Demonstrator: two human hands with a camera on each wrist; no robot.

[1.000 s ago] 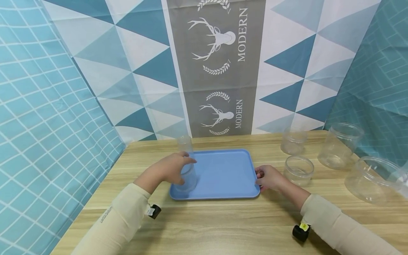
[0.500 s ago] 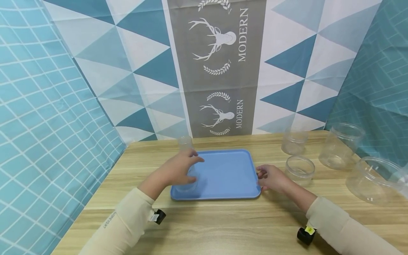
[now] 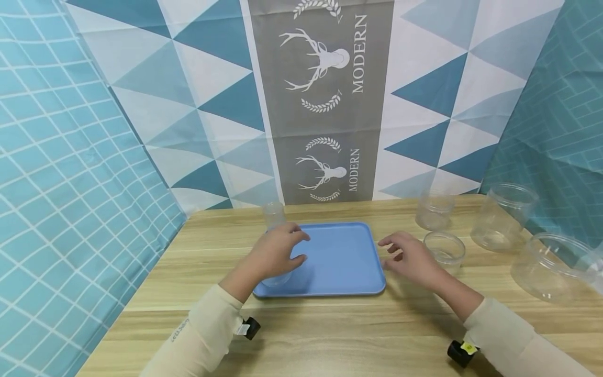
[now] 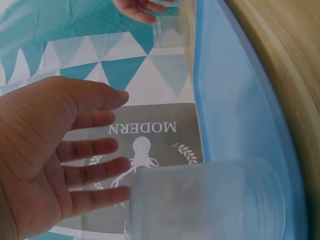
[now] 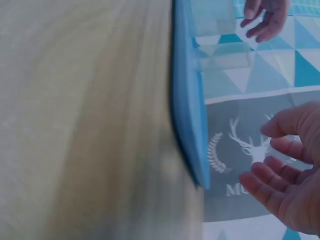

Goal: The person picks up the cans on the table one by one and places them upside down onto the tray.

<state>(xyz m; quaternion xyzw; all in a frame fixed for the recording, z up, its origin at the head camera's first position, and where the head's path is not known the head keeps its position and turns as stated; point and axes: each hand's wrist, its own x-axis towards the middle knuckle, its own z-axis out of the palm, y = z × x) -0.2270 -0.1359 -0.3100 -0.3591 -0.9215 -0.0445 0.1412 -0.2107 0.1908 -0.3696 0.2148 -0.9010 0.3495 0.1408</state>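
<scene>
A blue tray (image 3: 341,262) lies on the wooden table. Near its left end stands a clear plastic jar (image 4: 210,205), mostly hidden behind my left hand in the head view. My left hand (image 3: 275,251) hovers above that jar, its fingers spread and holding nothing; the left wrist view shows a gap between palm and jar. Just off the tray's right edge is my right hand (image 3: 411,257), raised, with fingers loosely bent and nothing in them. A narrow clear container (image 3: 273,213) stands at the tray's back left.
Several clear containers stand on the right: a low jar (image 3: 445,250) by my right hand, another jar (image 3: 434,209) behind it, a tall jar (image 3: 501,217) and a wide jar (image 3: 546,269). Patterned cloth (image 3: 330,120) hangs behind the table (image 3: 330,335).
My left hand has drawn off the jar, moving right and slightly up. My right hand has left the tray's right edge and risen a little. Tray and jars look unmoved.
</scene>
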